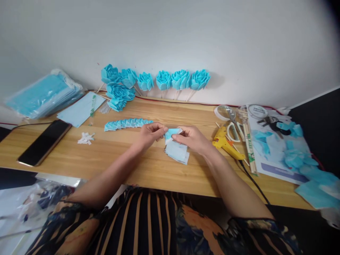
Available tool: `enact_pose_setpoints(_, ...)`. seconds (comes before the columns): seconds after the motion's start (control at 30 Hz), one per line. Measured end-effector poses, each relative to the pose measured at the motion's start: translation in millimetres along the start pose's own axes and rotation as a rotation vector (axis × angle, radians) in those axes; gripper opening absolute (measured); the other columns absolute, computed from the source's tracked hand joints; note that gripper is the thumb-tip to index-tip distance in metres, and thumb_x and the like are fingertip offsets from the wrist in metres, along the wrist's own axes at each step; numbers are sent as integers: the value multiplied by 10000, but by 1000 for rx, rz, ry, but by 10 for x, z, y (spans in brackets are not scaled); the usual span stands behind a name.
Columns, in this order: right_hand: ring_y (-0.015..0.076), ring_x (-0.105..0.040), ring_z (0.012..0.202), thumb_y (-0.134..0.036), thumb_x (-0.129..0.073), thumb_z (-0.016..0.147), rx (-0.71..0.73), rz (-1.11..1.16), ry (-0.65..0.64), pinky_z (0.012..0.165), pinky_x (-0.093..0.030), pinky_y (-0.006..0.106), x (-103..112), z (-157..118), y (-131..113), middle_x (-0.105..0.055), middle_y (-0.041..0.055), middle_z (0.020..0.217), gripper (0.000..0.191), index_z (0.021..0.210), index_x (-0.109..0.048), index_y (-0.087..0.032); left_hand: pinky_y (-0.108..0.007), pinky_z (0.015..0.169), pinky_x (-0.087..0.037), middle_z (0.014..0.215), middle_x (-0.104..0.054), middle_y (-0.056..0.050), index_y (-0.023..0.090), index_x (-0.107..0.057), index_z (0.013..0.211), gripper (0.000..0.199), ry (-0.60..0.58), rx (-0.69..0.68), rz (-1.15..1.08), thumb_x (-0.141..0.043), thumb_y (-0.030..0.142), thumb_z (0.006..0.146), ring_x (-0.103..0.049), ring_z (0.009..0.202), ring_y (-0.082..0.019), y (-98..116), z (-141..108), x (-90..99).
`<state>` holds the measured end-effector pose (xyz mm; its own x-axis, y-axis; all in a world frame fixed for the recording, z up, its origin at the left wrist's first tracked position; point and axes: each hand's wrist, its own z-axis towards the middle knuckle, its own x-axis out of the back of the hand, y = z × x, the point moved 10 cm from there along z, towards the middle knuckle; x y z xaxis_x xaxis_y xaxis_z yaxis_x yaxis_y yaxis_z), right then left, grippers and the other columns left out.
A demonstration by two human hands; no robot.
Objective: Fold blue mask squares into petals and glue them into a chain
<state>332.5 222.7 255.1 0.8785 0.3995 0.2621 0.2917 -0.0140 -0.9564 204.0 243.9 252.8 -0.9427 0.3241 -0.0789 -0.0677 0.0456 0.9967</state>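
Note:
Between my two hands is a small light-blue fabric piece point(171, 133), partly folded. My left hand point(153, 134) pinches its left edge between thumb and fingertips. The thumb and fingers of my right hand point(191, 137) close on its right side. Just below, a stack of pale blue-white fabric squares point(177, 152) lies on the wooden table point(119, 152). To the left of my left hand runs a row of folded blue petals point(127, 123), overlapping one another.
Blue fabric roses point(180, 79) on sticks lean along the wall. A yellow glue gun point(225, 143), scissors point(235, 129), tape roll point(224, 112) and bundled sticks point(249, 148) lie right, beside blue scraps point(294, 157). Left are a phone point(44, 143), white strips point(85, 138) and bagged masks point(45, 94).

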Motion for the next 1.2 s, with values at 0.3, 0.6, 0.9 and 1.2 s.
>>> enact_pose_setpoints(0.3,92,-441,551,-441,-665,780,5,26,40,521,-306,239,40,0,-21,-522,-36,636,290,731,-549,-180,-196,452,-380,632,-605,-9,135,-667,798,484,-13,4,-174,-689,618,773,-534,521,-89,-56,35,-5)
enact_pose_setpoints(0.6,94,-419,553,-446,-661,788,22,71,95,518,-293,241,95,-10,-75,-490,-47,621,285,753,-556,-183,-189,479,-372,554,-568,19,145,-606,672,446,-51,28,-41,-772,557,703,-467,484,-63,4,-6,-62)
enact_pose_setpoints(0.9,93,-422,561,-467,-654,777,10,48,79,527,-316,241,74,12,-38,-506,-33,639,303,739,-578,-177,-206,489,-365,559,-586,12,149,-648,642,361,-49,32,17,-779,481,689,-459,492,-69,-4,1,-49)
enact_pose_setpoints(1.2,95,-433,550,-453,-655,774,7,42,78,524,-313,245,80,-1,-59,-513,-35,628,285,733,-580,-181,-222,481,-386,635,-637,-43,143,-689,700,513,14,-20,-24,-665,652,757,-527,542,-107,70,21,51)
